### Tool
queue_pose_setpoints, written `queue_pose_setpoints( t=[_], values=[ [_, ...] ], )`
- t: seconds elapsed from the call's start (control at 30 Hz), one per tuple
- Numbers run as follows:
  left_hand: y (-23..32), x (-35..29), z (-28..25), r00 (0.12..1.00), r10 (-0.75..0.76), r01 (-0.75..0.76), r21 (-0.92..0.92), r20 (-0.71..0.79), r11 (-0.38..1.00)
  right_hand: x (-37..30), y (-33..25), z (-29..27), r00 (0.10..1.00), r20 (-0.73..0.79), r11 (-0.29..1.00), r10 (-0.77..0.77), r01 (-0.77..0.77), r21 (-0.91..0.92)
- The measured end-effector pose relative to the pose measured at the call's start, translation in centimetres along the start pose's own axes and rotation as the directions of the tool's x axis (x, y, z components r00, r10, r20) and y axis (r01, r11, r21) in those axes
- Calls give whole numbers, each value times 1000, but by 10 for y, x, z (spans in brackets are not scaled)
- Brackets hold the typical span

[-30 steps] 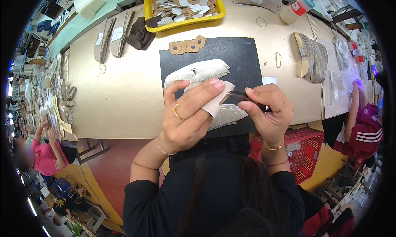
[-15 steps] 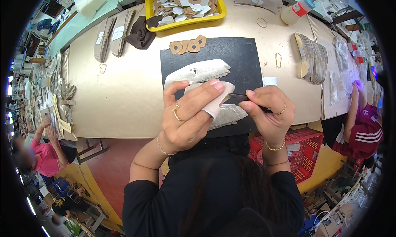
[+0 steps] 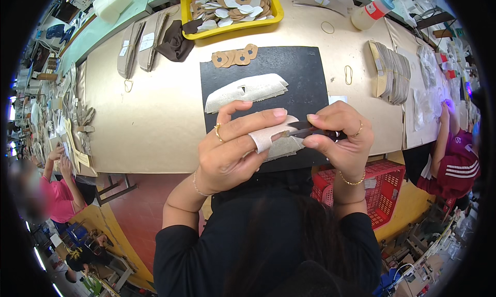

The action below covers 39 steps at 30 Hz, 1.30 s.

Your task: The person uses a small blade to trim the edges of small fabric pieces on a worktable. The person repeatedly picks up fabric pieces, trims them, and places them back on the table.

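Observation:
My left hand [image 3: 230,149] holds a folded pale beige piece of material [image 3: 268,135], its edge wrapped over the fingers. In my right hand [image 3: 343,136] is a pair of small dark thread snips [image 3: 305,129], pinched between thumb and fingers. Its two blades stand apart and reach the right edge of the piece. Below both hands lies a black mat [image 3: 307,72]. A stack of pale curved pieces [image 3: 248,90] rests on it, the top one with a small cut-out. Another pale stack [image 3: 284,148] sits partly hidden under my left hand.
Brown tabs with dark spots [image 3: 235,57] lie at the mat's far edge. Behind stands a yellow tray [image 3: 232,31] of small cut pieces, beside a dark cloth [image 3: 175,42]. A bottle [image 3: 373,12] and bundled pieces [image 3: 390,72] are right. A red crate [image 3: 380,193] stands below the table.
The snips have gone from looking closed to having their blades apart, at the piece's edge. My left hand has turned the piece flatter and lowered slightly.

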<state>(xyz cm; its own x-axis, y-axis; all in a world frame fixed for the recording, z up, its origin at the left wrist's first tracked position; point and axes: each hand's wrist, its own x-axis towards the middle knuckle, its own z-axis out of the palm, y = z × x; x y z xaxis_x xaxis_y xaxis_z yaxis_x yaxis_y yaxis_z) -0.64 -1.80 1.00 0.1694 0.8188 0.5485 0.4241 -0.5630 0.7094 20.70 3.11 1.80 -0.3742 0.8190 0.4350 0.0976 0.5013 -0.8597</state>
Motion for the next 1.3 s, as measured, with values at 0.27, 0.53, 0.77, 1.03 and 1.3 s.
queue_pose_setpoints(
  t=[0.27,0.53,0.77,1.03,1.3],
  values=[
    [0,1,-2,999,-5,7,-42,41,999,8,-6,-3,996,85,999,-29,32,-38],
    [0,1,-3,991,-104,121,-238,81,964,7,-8,-3,996,87,1000,8,-6,-17],
    [0,2,-5,982,-158,183,-287,107,940,7,-10,-2,999,39,1000,4,-4,4],
    [2,3,-5,982,-150,175,-246,115,953,9,-12,-1,997,83,998,-1,6,-61],
    [3,4,-5,981,-143,172,-240,132,956,11,-10,-1,994,92,998,-50,53,-32]
  ],
)
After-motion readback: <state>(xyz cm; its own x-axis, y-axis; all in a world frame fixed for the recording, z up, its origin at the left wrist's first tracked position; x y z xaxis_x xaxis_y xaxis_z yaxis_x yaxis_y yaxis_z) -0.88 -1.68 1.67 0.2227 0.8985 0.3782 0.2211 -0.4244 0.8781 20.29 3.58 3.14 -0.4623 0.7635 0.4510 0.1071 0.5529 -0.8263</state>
